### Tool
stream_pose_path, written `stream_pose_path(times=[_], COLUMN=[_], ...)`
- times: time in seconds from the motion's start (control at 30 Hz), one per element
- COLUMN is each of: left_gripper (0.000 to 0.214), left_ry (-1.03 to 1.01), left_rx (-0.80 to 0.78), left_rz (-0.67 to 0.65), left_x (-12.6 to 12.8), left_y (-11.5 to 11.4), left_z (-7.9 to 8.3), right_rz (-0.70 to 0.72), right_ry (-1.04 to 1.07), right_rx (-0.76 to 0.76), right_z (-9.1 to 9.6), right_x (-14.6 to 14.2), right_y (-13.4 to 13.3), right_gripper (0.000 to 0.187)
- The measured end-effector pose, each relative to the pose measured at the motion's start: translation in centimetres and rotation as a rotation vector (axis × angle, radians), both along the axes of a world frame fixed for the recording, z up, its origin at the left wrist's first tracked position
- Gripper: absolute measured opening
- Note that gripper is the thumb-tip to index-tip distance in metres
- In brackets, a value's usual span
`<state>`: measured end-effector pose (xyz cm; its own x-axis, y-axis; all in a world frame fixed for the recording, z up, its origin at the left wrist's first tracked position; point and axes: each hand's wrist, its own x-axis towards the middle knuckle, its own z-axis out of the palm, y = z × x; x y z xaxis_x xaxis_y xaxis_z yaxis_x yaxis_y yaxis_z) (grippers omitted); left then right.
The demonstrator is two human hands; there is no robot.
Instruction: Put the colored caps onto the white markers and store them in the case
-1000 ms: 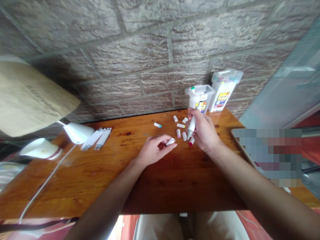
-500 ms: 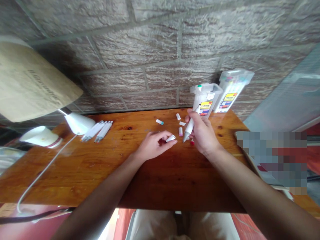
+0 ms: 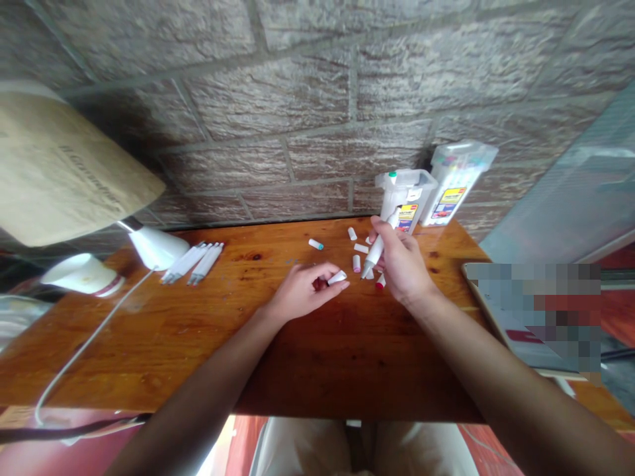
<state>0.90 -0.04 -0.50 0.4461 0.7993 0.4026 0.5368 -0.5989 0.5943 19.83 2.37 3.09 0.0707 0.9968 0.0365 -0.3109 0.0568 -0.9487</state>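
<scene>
My right hand [image 3: 403,266] is closed round a white marker [image 3: 376,250], held tilted with its lower tip close to the wooden table [image 3: 208,330]. My left hand [image 3: 302,291] rests on the table and pinches a white marker cap [image 3: 337,278] between thumb and fingers. The cap sits a short way left of the marker's tip, apart from it. Several loose caps [image 3: 358,249] lie on the table around my right hand, among them one with a teal end [image 3: 315,244] and one with a red end [image 3: 380,282].
Two clear plastic marker boxes [image 3: 407,196] [image 3: 455,180] stand against the brick wall at the back right. A row of white markers [image 3: 194,262] lies at the back left beside a white lamp [image 3: 155,245] and its cord. A blurred flat object [image 3: 536,317] lies at the right.
My right hand has tilted the marker and drawn its tip slightly toward my left hand. The left hand has kept the cap, almost still. The camera has shifted a little.
</scene>
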Motion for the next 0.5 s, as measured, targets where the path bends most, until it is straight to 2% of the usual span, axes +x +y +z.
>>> stream_pose_path(times=[0.37,0.5], left_gripper=[0.020,0.020], left_ry=[0.025,0.036], left_rx=[0.011,0.024], left_rz=[-0.005,-0.017], left_x=[0.01,-0.03], left_y=[-0.06,0.05], left_z=[-0.05,-0.16], right_rz=[0.008,0.028], right_ry=[0.027,0.018], right_rx=[-0.037,-0.030], right_z=[-0.01,0.09], right_x=[-0.11,-0.10], right_y=[-0.05,-0.22], right_gripper=[0.046,0.040])
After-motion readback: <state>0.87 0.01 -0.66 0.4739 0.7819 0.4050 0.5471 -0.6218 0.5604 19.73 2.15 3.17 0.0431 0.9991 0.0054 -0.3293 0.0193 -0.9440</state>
